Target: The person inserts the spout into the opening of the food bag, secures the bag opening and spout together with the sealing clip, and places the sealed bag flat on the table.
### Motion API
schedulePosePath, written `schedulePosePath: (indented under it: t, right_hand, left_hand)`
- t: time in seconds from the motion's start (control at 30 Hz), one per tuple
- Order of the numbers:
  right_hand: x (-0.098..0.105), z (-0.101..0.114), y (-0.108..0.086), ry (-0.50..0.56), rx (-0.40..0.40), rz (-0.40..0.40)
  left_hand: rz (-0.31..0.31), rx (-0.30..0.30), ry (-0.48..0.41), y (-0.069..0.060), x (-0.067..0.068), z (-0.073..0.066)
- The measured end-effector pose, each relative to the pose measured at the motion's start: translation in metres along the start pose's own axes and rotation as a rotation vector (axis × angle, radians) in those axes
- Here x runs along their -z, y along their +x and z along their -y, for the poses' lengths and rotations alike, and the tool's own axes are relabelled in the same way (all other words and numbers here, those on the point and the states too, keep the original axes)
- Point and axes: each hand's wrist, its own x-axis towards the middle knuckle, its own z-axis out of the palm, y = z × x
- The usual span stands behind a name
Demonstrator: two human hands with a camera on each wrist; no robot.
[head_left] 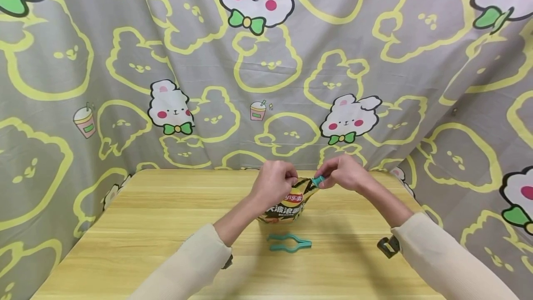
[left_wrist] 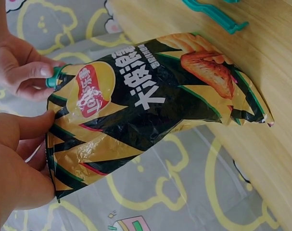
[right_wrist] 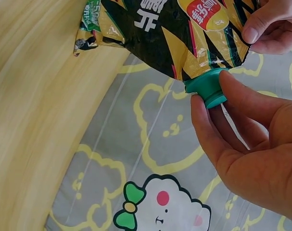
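A black-and-gold bag of potato chips [head_left: 286,213] stands on the wooden table below both hands. My left hand [head_left: 271,184] pinches the bag's top edge between thumb and fingers, as the left wrist view shows on the near side of the bag [left_wrist: 141,103]. At the other top corner sits a small teal clip [right_wrist: 207,89], which my right hand [right_wrist: 256,139] pinches between thumb and fingertips. How far the clip reaches over the bag's edge is partly hidden. A larger teal bag clip [head_left: 306,244] lies on the table in front of the bag, its two arms spread.
The light wooden table [head_left: 166,226] ends at its far edge just behind the hands. A grey curtain [head_left: 208,68] with rabbit and yellow outline figures hangs around the back and sides. Dark wrist straps [head_left: 388,246] sit at the sleeves.
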Motion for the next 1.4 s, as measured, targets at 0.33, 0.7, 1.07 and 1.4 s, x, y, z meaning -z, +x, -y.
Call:
schedulePosePath:
  t: [0.33, 0.7, 1.07, 1.4]
  right_hand:
    - [-0.0005, 0.0008, 0.0013, -0.022, 0.012, -0.002]
    - [-0.001, 0.0009, 0.0008, -0.033, 0.033, -0.017]
    - [0.001, -0.0014, -0.0003, 0.026, 0.01, 0.022]
    - [0.0024, -0.004, -0.0022, 0.057, 0.009, 0.036]
  left_hand:
    - [0.009, 0.011, 0.0, 0.0002, 0.0009, -0.0015]
    - [0.007, 0.008, -0.001, 0.0006, 0.001, -0.0013]
    - [0.008, 0.016, -0.006, 0.0007, 0.0006, -0.0004]
    - [0.005, 0.016, 0.0, 0.001, 0.0003, -0.0004]
